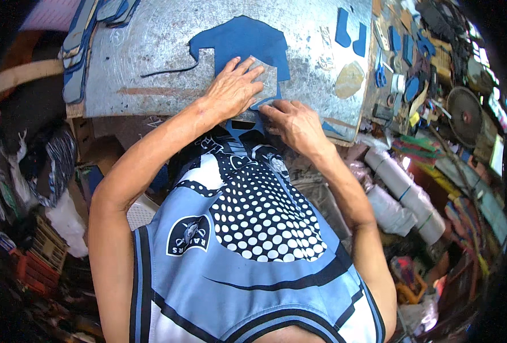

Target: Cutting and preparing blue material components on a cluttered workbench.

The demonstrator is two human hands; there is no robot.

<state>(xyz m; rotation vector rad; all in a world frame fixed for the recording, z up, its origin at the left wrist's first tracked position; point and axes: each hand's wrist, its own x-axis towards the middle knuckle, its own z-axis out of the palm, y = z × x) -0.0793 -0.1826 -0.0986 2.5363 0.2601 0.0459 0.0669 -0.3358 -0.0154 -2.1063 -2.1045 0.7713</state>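
Note:
A dark blue sheet [245,43] with an irregular cut outline lies on the scratched metal tabletop [150,51]. Over its near part rests a flat greyish pattern piece [270,77]. My left hand [230,88] presses down on this piece, fingers spread and flat. My right hand [293,123] is at the table's near edge, beside the sheet's lower end, with its fingers curled in. What those fingers grip is hidden. A narrow dark strip [168,73] trails to the left from the sheet.
Stacked blue and grey pieces [77,57] line the table's left edge. Small blue cutouts [343,28] and a tan rounded piece [350,80] lie on the right. Beyond are blue-handled scissors [381,75], a round dark disc [465,113] and plastic-wrapped rolls [399,183].

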